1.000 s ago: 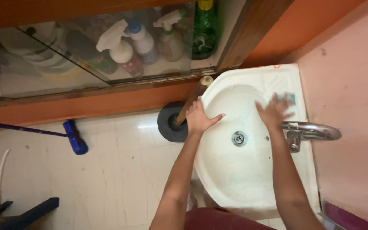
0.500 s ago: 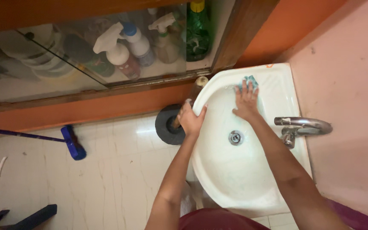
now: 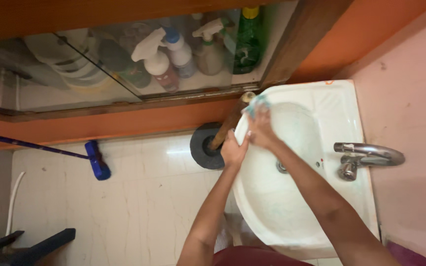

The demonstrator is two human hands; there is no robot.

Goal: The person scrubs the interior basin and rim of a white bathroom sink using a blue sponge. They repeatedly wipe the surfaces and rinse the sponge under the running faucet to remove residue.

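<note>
Orange walls frame a white sink (image 3: 321, 113) with a chrome tap (image 3: 368, 155). I see my right hand (image 3: 261, 129) pressing a teal sponge (image 3: 256, 105) flat against the basin's far left rim, fingers closed over it. My left hand (image 3: 233, 149) grips the sink's left edge, beside a black plunger (image 3: 207, 146).

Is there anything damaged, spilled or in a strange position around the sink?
Nothing looks damaged or spilled. The only slightly odd thing is the plunger, leaning tilted against the white sink rim, close to the left hand. The right hand presses a blue-green cloth on the rim.
</note>
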